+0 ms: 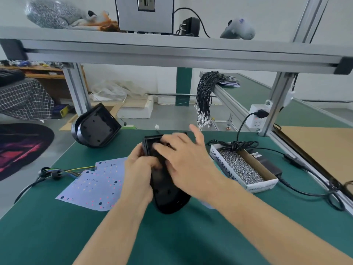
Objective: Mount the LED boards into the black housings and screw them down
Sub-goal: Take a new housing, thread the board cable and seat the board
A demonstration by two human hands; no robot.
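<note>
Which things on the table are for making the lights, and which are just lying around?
For the job:
black housing in both hands
spare housing
LED boards
box of screws
left hand
right hand

Just lying about:
wire bundle
power socket
plastic bag on the shelf

Black housing (pixel 168 190); white LED boards (pixel 95 186), coloured dots; green mat (pixel 57 236).

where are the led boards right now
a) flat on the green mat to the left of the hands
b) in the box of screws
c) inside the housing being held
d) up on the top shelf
a: the pale LED boards lie flat on the green mat, left of the left hand, which grips the black housing; the box of screws holds only screws.
</note>
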